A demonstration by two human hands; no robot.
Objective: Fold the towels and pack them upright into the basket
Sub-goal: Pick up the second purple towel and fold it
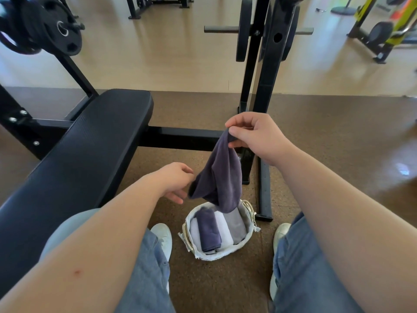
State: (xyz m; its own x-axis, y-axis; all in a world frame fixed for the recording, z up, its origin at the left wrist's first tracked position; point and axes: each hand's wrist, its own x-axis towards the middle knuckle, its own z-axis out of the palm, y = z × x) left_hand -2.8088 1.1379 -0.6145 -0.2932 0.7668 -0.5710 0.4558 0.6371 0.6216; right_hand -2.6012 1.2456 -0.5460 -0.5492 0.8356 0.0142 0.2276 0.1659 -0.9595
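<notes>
My right hand pinches the top corner of a dark purple towel, which hangs unfolded above the basket. At the towel's lower left edge is my left hand, fingers loosely curled; whether it grips the cloth I cannot tell. On the floor between my feet stands a small white-lined woven basket. Inside it, folded towels stand side by side: a dark purple one, a white one and a grey one. The hanging towel's bottom hides the basket's far rim.
A black padded weight bench runs along my left. Its black steel frame and the rack upright stand just behind the basket. Weight plates hang at the far left. My white shoes flank the basket on brown rubber flooring.
</notes>
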